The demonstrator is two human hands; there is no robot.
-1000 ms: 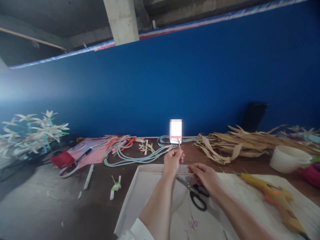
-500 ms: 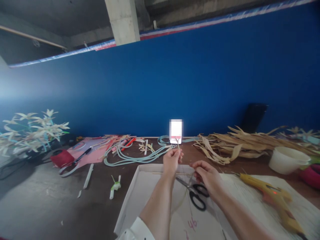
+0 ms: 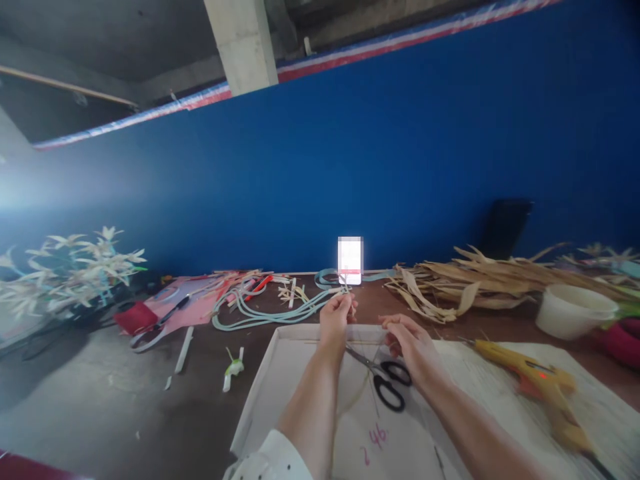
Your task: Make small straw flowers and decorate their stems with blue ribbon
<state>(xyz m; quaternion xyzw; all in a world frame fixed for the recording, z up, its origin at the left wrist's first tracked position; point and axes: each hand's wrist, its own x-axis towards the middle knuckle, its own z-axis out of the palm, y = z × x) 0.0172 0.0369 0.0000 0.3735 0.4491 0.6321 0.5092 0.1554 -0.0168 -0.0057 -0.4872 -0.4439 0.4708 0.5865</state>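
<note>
My left hand (image 3: 336,316) is pinched closed beyond the far rim of a white box lid (image 3: 295,400). A thin pale stem (image 3: 345,288) sticks up from its fingertips, with details too small to make out. My right hand (image 3: 407,340) is a little to the right, over the lid's far right corner, its fingers curled with thumb and forefinger together. Whatever these fingers may hold is too fine to tell. Black-handled scissors (image 3: 390,393) lie slightly spread in the lid between my forearms, beside a thin pale strand (image 3: 356,399).
A yellow glue gun (image 3: 530,367) with a red light lies on paper to the right. Behind it are a white tub (image 3: 575,312) and dried husks (image 3: 450,283). Looped pale-blue cords (image 3: 270,320), a lit phone (image 3: 350,257) and pale artificial flowers (image 3: 85,267) stand farther back and left.
The view has shifted slightly. My left hand stays pinched on the stem, and my right hand has moved only a little, staying near the far right corner of the lid.
</note>
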